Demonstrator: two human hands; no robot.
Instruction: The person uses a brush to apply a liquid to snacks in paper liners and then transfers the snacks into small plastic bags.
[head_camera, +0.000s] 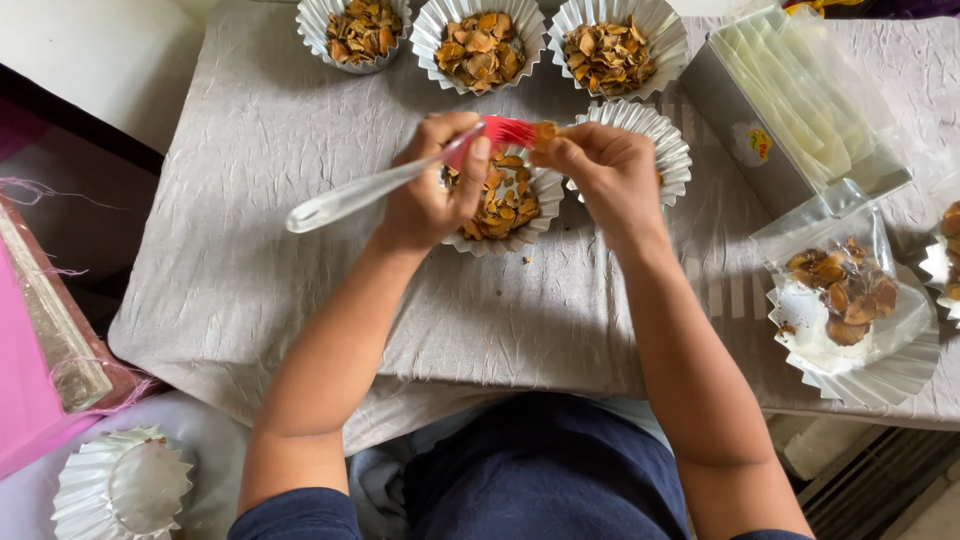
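Nearest the camera, an empty fluted foil cup sat at the near left, off the table. On the near right, a clear bag of brown chips lay on a stack of foil cups upon the grey crumpled cloth. At the centre, the left hand was clamped around a brush with a clear handle and red bristles. The right hand pinched one brown chip against the bristles. Both hands hovered over a foil cup of chips. Just right of it sat another foil cup. Farther right stood a metal box. Three filled cups lined the far edge.
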